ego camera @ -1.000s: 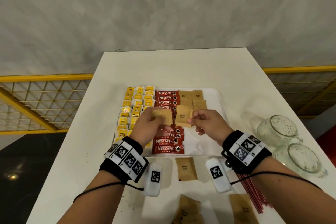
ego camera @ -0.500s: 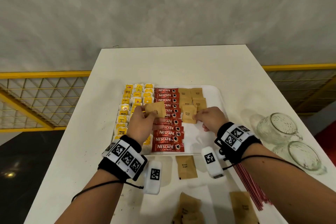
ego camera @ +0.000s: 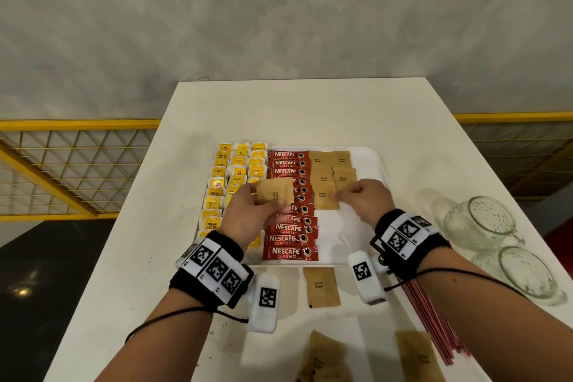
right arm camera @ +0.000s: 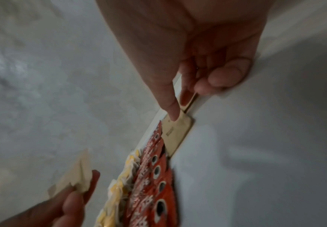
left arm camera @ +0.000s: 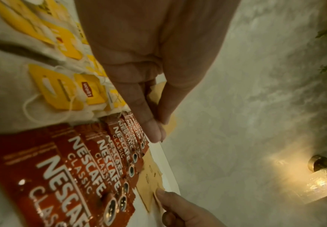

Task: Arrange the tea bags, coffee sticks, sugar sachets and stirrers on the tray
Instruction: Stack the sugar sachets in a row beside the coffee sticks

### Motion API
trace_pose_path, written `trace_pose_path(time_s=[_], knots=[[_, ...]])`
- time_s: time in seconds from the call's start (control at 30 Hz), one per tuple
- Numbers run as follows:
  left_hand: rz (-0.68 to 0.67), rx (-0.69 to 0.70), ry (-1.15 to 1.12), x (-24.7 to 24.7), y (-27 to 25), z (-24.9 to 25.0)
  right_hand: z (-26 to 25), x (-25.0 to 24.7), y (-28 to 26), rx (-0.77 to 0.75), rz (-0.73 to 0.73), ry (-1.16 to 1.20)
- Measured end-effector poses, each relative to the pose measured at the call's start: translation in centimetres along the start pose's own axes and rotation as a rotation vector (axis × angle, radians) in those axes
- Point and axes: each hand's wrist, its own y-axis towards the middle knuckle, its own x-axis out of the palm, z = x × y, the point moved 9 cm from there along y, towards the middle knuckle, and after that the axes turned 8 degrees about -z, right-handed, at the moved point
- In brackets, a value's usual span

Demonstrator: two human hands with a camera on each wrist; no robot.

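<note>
Pinching brown sugar sachet [ego camera: 275, 192] w/ left hand [ego camera: 248, 217] fingers over tray [ego camera: 370, 161]; right hand [ego camera: 367, 200] forefinger pressing tray sachet [ego camera: 324, 197].

tea bags [ego camera: 231, 183] left on tray [ego camera: 373, 170], coffee sticks [ego camera: 290, 226] middle, sugar sachets [ego camera: 330, 174] right

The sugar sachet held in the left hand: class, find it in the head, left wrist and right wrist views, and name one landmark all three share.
Head: the sugar sachet is at centre, pinched by the left hand above the coffee sticks.
Left wrist: only slivers show behind the fingers, at centre.
Right wrist: lower left, pale and blurred.
Shared landmark: the column of red coffee sticks.
</note>
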Motion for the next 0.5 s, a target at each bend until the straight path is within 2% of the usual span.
trace_pose_path(time_s=[0.07,0.13,0.23,0.3,0.37,0.5], knots=[[-0.041,-0.007,0.009,0.4,-0.2,0.3,-1.6,-0.2,-0.5,-0.113,0.027,0.090],[-0.079,-0.009,0.039,1.1,-0.3,0.6,-4.0,0.5,-1.5,-0.257,-0.049,0.190],[-0.139,-0.009,0.068,2.2,-0.4,0.7,-7.6,2.4,-3.8,-0.467,-0.205,0.096],[-0.183,-0.009,0.117,2.9,-0.5,0.8,-9.0,3.0,-4.9,-0.538,-0.212,0.020],[-0.187,0.016,0.157,3.1,-0.6,1.4,-9.1,3.0,-5.1,-0.535,-0.202,0.023],[-0.081,0.067,0.096,1.9,-0.6,2.5,-6.5,2.9,-4.3,-0.331,-0.251,0.206]])
